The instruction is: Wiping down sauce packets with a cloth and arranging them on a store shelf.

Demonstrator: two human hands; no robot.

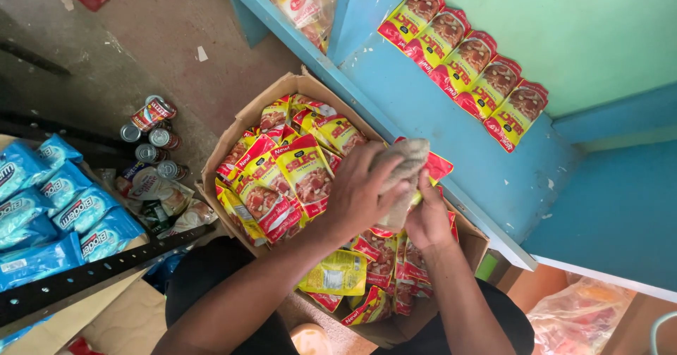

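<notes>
Blue shelf (pixel 451 126) at two o'clock carries five pouches (pixel 465 62). Over the box (pixel 240 133), a pouch (pixel 437 166) is gripped by the right hand (pixel 427 221) and wiped with a cloth (pixel 402 175) clutched in the left hand (pixel 360 189).

Grey cloth (pixel 400 175) wiping red-yellow pouch (pixel 438 166), above box

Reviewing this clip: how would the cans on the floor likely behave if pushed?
The cans lie on their sides beside the cardboard box, so they would probably roll. They look like rigid metal, likely heavy for their size and unlikely to dent from a nudge.
</notes>
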